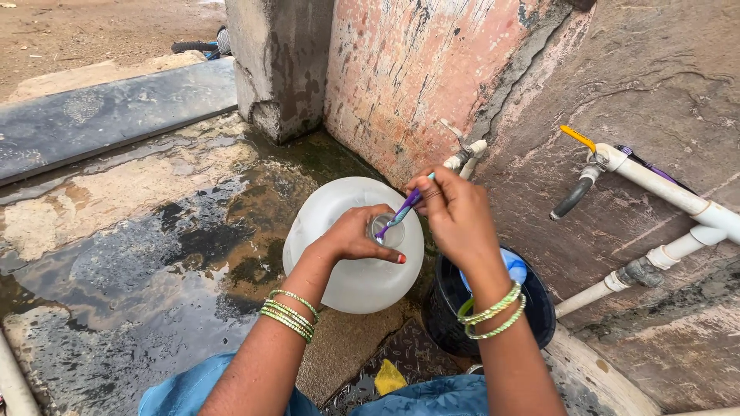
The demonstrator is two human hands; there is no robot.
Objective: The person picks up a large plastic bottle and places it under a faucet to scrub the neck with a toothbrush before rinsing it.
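Head view, frame centre: a translucent white water jug (347, 270) stands on the wet stone floor (116, 231), close to the peeling pink wall (401, 69). The left hand (356, 235) grips the jug neck, fingers wrapped around the opening and pressed together, thumb toward the bottom of the frame. The right hand (455, 216), just right of centre, pinches a purple and teal toothbrush (401, 212) between thumb and fingers; the handle slants down to the left, and its lower end sits inside the jug mouth. Whether the bristles touch the inner wall cannot be determined.

Green bangles (289, 312) circle the left wrist; a matching set circles the right wrist. Directly below the right forearm, in the lower centre-right, a black bucket (455, 316) holds something light blue. At right of frame, white pipes (671, 192) run along the wall with a black-spouted tap (574, 196) bearing a yellow lever. A smaller tap (466, 150) projects from the wall just above the right hand.
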